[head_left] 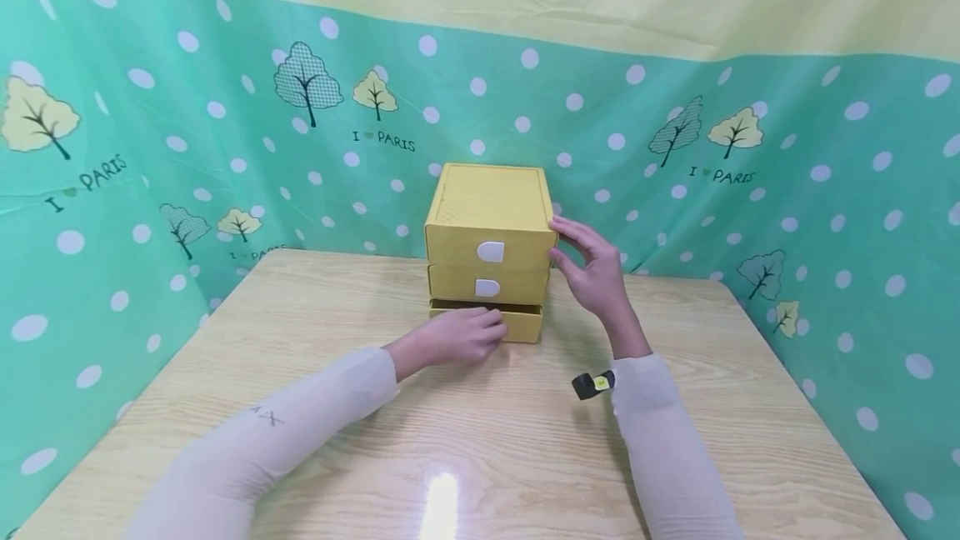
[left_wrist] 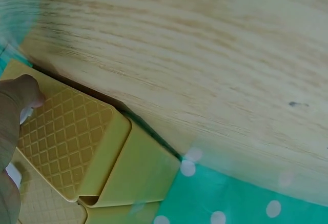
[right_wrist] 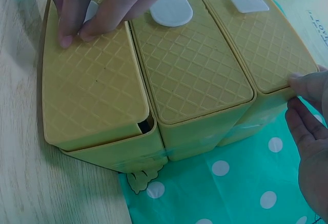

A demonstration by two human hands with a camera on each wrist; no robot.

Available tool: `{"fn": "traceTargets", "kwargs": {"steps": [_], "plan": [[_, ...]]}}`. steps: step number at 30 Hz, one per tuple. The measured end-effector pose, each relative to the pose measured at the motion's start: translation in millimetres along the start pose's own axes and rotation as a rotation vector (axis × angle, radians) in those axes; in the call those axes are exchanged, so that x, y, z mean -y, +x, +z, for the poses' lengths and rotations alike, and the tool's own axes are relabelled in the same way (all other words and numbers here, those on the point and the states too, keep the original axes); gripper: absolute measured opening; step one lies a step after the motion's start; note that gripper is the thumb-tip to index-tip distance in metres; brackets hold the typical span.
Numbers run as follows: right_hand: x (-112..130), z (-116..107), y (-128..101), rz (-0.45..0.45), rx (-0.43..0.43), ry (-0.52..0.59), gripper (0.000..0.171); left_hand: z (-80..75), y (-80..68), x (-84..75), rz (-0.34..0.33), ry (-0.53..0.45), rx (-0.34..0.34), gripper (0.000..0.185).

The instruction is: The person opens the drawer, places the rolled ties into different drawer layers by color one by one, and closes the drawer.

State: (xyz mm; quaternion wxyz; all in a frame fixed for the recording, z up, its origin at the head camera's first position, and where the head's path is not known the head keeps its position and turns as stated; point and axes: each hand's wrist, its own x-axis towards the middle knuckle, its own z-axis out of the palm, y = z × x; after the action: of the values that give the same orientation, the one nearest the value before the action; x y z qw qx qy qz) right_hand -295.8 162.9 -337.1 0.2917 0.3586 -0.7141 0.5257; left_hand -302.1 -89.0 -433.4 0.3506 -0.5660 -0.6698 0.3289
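My left hand (head_left: 463, 335) is on the front of the bottom drawer (head_left: 517, 322) of the yellow box (head_left: 489, 223), which stands near the far edge of the tabletop (head_left: 480, 457), about midway along it. The drawer sits a little way out of the box, with a dark gap showing above its front. In the right wrist view my left fingers (right_wrist: 77, 14) lie curled over the drawer's quilted face, the tips pressing down on it and covering most of its white tab (right_wrist: 91, 9). I cannot tell whether they hook the tab or only press beside it.

My right hand (head_left: 592, 269) is at the box's right side, level with the top drawer (head_left: 491, 250). Its fingers are loosely spread and nearly straight, the tips touching the upper right corner of the box, steadying it rather than gripping.

The drawer's long axis runs left to right across me, and it slides straight toward me along the tabletop. My left hand lies squarely in front of it, so it is the nearer hand. The middle drawer (head_left: 487, 286) is closed, its tab uncovered.
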Motion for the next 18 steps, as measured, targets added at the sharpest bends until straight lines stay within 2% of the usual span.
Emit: {"fn": "traceTargets", "kwargs": {"steps": [5,12,18], "plan": [[0.1,-0.1,0.0,-0.001,-0.001,-0.01,0.039,1.2,2.5,1.1,0.002,-0.007,0.035,0.024],[0.8,0.3,0.1,0.005,-0.004,-0.029,0.038,2.4,4.8,3.8,-0.002,0.01,0.012,0.018],[1.0,0.7,0.4,0.002,-0.004,-0.021,0.038,6.2,3.4,4.8,-0.004,0.028,0.025,0.017]]}}
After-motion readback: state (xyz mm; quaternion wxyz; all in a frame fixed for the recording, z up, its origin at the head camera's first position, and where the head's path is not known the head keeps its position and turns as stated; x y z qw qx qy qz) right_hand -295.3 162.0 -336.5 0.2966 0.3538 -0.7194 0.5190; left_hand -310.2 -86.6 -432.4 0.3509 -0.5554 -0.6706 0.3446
